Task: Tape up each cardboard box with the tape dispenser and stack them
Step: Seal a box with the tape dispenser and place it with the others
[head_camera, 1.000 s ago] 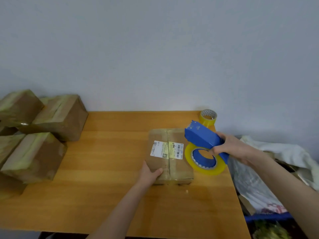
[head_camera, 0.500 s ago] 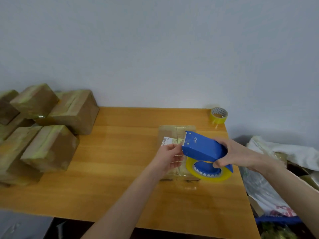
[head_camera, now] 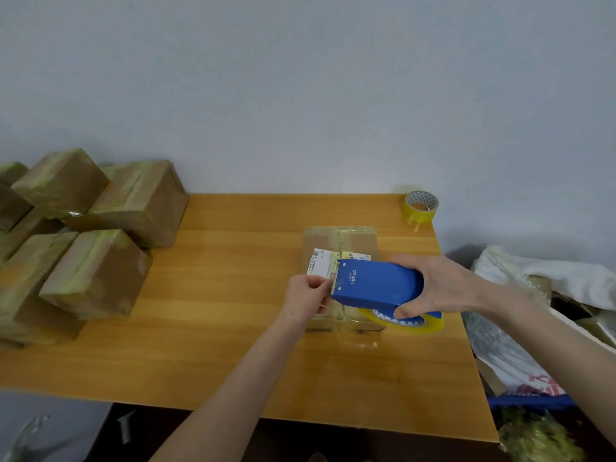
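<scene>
**One box under the dispenser, a pile already taped**

The right hand (head_camera: pixel 443 288) grips the blue tape dispenser (head_camera: pixel 376 283) just above the cardboard box (head_camera: pixel 353 238), which lies flat near the table's (head_camera: pixel 233 328) right edge. The left hand (head_camera: pixel 305 295) pinches what looks like the tape end (head_camera: pixel 330 281) at the toothed blade. Taped boxes (head_camera: pixel 100 271) sit piled at the left edge, so most of the job seems done. Sealing and stacking this one remain. A spare tape roll (head_camera: pixel 420 206) stands at the far right corner.

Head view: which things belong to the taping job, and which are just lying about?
In the job: blue tape dispenser, held by the right hand; flat cardboard box under it; left hand pinching the tape end; taped boxes stacked at left.
Lying about: spare yellow tape roll; plastic bags at right.
</scene>
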A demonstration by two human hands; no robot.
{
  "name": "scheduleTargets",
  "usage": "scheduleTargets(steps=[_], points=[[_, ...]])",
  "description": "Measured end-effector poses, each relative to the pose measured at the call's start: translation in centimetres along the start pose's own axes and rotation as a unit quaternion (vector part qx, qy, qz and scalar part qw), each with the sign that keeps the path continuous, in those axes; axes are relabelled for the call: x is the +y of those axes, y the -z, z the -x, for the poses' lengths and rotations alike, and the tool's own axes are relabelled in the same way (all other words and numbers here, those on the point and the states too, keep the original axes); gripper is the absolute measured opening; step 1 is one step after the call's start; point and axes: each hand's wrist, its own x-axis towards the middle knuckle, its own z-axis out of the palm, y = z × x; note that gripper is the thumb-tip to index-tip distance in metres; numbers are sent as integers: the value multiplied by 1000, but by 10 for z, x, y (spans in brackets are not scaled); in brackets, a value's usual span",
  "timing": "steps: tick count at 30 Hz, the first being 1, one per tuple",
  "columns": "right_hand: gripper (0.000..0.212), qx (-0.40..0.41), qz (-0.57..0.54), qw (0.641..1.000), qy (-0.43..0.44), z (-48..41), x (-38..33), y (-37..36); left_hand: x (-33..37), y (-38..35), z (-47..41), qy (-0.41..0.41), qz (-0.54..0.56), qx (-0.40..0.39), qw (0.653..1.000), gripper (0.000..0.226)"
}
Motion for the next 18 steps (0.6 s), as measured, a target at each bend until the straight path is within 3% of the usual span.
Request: scheduleTargets(steps=[5, 9, 12, 18], points=[[55, -13, -16, 1000, -11, 8, 12, -7, -19, 17, 4, -8, 4, 23, 1000, 20], [60, -25, 21, 996, -80, 27, 43, 2, -49, 62, 1, 19, -3, 113, 993, 19], [64, -51, 54, 990, -122, 32, 62, 5, -67, 65, 0, 38, -25, 119, 992, 21], [65, -65, 9, 987, -145, 28, 77, -9, -78, 52, -12, 35, -61, 137, 988, 22]])
